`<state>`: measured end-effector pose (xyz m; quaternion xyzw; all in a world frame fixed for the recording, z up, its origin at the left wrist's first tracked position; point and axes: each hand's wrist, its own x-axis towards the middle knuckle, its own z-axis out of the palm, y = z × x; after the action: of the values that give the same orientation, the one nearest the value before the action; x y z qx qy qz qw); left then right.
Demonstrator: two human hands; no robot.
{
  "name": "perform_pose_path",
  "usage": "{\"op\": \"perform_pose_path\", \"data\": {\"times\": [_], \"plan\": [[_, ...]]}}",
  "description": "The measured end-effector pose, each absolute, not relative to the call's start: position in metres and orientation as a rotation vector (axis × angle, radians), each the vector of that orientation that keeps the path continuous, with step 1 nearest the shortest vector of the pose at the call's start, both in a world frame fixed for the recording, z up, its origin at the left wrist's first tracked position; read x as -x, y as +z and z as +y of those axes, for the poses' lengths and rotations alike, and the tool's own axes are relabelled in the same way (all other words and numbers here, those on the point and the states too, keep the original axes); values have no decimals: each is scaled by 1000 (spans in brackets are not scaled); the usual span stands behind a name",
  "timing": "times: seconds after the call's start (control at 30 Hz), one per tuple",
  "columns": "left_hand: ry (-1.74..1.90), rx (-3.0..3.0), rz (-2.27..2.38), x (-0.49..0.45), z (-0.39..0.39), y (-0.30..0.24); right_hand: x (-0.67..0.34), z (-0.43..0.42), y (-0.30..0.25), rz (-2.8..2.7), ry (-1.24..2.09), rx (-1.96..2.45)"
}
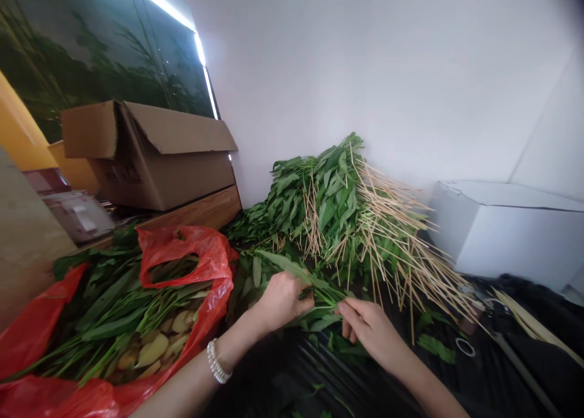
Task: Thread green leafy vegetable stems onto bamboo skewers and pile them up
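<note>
My left hand [286, 297], a pearl bracelet on its wrist, is closed around a small bunch of leafy greens [322, 287] with long narrow leaves. Pinched at the stem side of the same bunch are the fingers of my right hand [362, 322]. Just beyond both hands lies a large heap of similar leafy greens [335, 187], with many thin wooden sticks [396, 223] poking out to the right. Loose leaves [347, 345] are scattered below the hands.
On the left an open red plastic bag [219, 247] holds more greens and pale cut pieces [152, 350]. A cardboard box [182, 168] stands behind it on a wooden ledge. At right are a white box [511, 235] and a ring [465, 347] on black plastic sheeting [292, 375].
</note>
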<state>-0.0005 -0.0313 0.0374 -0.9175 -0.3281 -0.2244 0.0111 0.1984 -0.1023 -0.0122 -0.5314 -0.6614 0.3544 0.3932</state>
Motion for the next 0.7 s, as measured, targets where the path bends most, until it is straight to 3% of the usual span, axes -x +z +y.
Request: {"op": "perform_pose_path", "data": {"times": [0.23,0.4,0.7], "plan": [[-1300,3085,-1367,-6,-23,27,-192,-102,-7,-1625,997,1275],[-1965,3088,-1900,-9,-11,25,-196,-103,-8,-1629,935,1283],[-2524,2886,-2001,51,21,75,-198,-104,-13,-1854,313,1476]]}}
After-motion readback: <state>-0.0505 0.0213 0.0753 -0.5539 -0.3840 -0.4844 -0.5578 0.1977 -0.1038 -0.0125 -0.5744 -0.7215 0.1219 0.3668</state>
